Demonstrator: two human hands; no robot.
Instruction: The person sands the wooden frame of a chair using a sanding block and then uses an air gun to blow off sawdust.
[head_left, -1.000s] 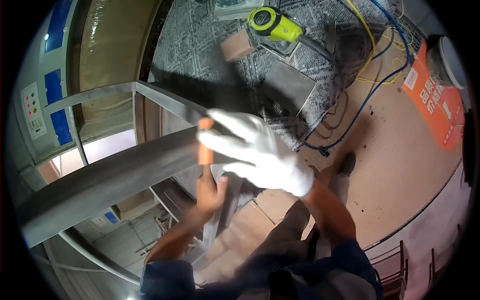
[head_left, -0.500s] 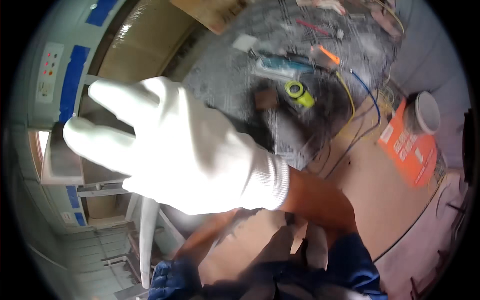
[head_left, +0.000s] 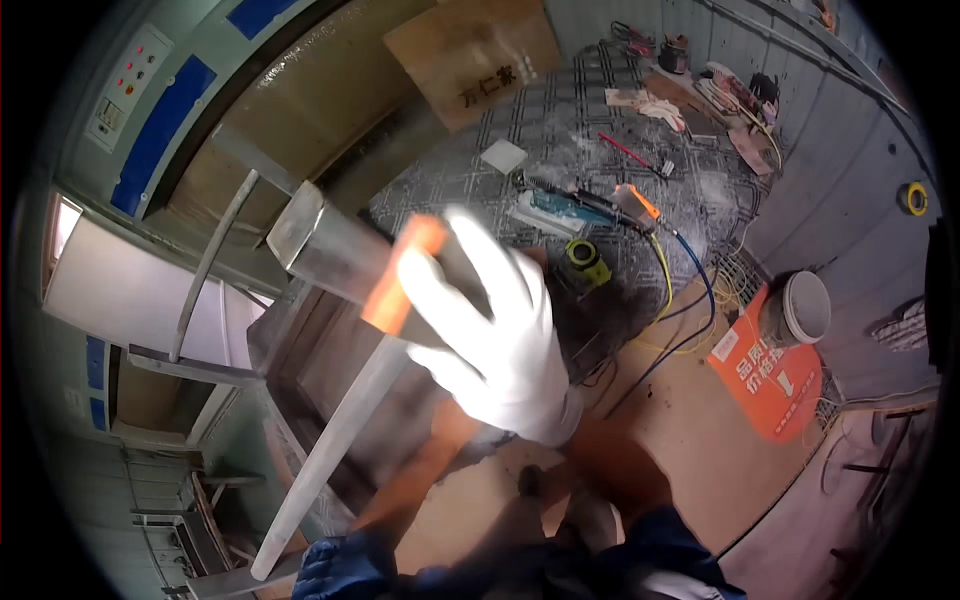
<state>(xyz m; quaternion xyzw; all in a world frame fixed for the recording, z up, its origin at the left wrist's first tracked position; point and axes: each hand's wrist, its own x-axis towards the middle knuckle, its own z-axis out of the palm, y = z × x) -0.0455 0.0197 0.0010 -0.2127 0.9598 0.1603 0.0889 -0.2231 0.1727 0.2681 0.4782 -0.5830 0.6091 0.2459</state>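
My right hand (head_left: 505, 345), in a white glove, is blurred by motion near the middle. Its fingers close on an orange strip-like piece (head_left: 405, 275) whose exact kind I cannot make out. The strip lies against a shiny, square-ended metal piece (head_left: 325, 245) that extends left. A long pale rod (head_left: 325, 465) slants down to the lower left beneath it. My left forearm (head_left: 420, 470) rises behind the right hand, and the left hand itself is hidden there.
Beyond lies a dusty patterned cloth (head_left: 560, 125) with a blue-bodied tool (head_left: 570, 210), a yellow-green tape measure (head_left: 585, 262) and gloves (head_left: 660, 110). Hoses (head_left: 710, 290) trail right toward a white bucket (head_left: 805, 308) and an orange sheet (head_left: 765, 370). A cardboard panel (head_left: 475, 60) stands behind.
My right hand has drawn back to the right and appears smaller. An orange strip and the square-ended metal piece now show at its fingers. The view has shifted, with more background visible.
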